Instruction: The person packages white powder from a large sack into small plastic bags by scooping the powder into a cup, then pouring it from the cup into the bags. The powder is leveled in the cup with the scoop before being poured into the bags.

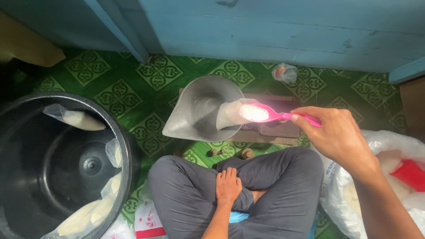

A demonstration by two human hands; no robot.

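- Floor (pixel 133 84) of green patterned tiles lies under everything, with a blue painted wooden wall (pixel 274 31) along its far edge, behind the metal pan.
- Black plastic tub (pixel 126 146) stands well left of the metal pan; small clear filled bags (pixel 75 118) lie against its inner wall.
- Grey trousers (pixel 274 190) cover the person's crossed legs, just on the near side of the metal pan.
- White sack (pixel 380 146) sits open to the right of the metal pan, beyond the right knee, holding a white grainy stuff and a red packet (pixel 411 173).
- Metal pan (pixel 195 115), a scoop-shaped weighing pan, rests on a low scale base (pixel 279 130) in the middle of the floor; a small clear bag (pixel 228 114) stands open inside it at its right rim.
- Right hand (pixel 341 135) is stretched out to the right of the metal pan, fingers pinched around the handle of a pink spoon (pixel 270 115).
- Left hand (pixel 228 186) lies flat and relaxed on the trousers, on the near side of the metal pan, holding nothing.
- Pink spoon carries a heap of white grains (pixel 253 113) in its bowl, level, right at the mouth of the small clear bag at the metal pan's right rim.
- Crumpled wrapper (pixel 284 72) lies on the floor beyond the metal pan, near the wall.
- Small brass-coloured weights (pixel 247 153) sit on the floor just on the near side of the metal pan.
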